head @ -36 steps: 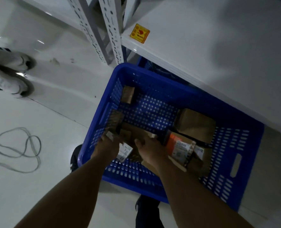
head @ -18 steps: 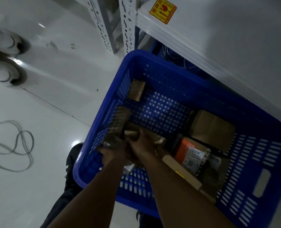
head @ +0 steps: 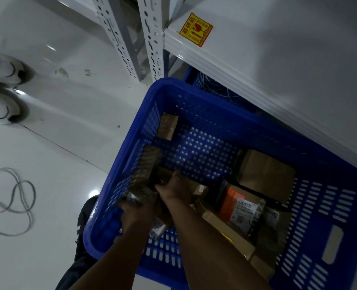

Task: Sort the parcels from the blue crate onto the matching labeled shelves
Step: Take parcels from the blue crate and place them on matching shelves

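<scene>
A blue crate (head: 328, 206) stands on the floor under a white shelf (head: 278, 59) that bears a yellow label (head: 195, 29). Inside lie several brown parcels: a small one (head: 166, 126) at the far left wall, a larger one (head: 265, 174) at the right, and one with an orange panel and a white label (head: 239, 208). Both hands reach into the crate's near-left corner. My left hand (head: 137, 210) and my right hand (head: 175, 190) grip a long brown parcel (head: 146, 164) that leans against the left wall. The fingers are partly hidden behind it.
Perforated white shelf posts (head: 150, 38) rise left of the crate. A second blue crate with cables (head: 215, 88) sits under the shelf. A grey cable (head: 16, 201) loops on the floor at the left. Another person's white shoes (head: 1, 88) stand at the far left.
Both hands have come together on the long parcel at the crate's left wall. The camera has dropped closer to the crate.
</scene>
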A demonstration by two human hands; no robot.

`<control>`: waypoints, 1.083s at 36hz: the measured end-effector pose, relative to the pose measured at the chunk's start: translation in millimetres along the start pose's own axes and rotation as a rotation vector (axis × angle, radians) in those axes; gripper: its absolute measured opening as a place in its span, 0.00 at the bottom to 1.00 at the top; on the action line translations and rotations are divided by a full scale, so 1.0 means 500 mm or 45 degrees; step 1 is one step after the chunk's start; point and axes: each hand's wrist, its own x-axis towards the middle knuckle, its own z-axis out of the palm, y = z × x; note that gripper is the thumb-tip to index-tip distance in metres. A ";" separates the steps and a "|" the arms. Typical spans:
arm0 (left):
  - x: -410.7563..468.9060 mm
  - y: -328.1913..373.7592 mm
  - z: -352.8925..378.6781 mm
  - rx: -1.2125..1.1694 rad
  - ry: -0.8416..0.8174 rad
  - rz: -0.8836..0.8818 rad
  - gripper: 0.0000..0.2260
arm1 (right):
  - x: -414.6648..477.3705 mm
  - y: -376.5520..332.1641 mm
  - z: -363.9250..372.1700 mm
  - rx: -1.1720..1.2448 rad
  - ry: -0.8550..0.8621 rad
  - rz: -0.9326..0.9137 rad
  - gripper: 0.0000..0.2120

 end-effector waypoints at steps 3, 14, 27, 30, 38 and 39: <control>-0.005 0.007 -0.005 0.054 -0.029 0.028 0.51 | -0.010 0.004 -0.017 0.134 0.067 0.046 0.37; -0.188 0.163 -0.043 0.065 -0.219 0.390 0.42 | -0.137 0.034 -0.299 1.006 0.083 0.010 0.31; -0.655 0.381 -0.161 0.049 -0.513 0.671 0.38 | -0.547 0.029 -0.692 1.467 0.028 -0.192 0.31; -0.787 0.416 -0.207 0.136 -0.581 0.786 0.29 | -0.657 0.024 -0.757 1.554 0.080 -0.291 0.29; -1.120 0.470 -0.361 0.426 -0.805 1.116 0.16 | -1.016 0.054 -0.887 1.614 0.274 -0.501 0.22; -1.158 0.472 -0.381 0.448 -0.826 1.148 0.15 | -1.063 0.057 -0.900 1.642 0.309 -0.507 0.23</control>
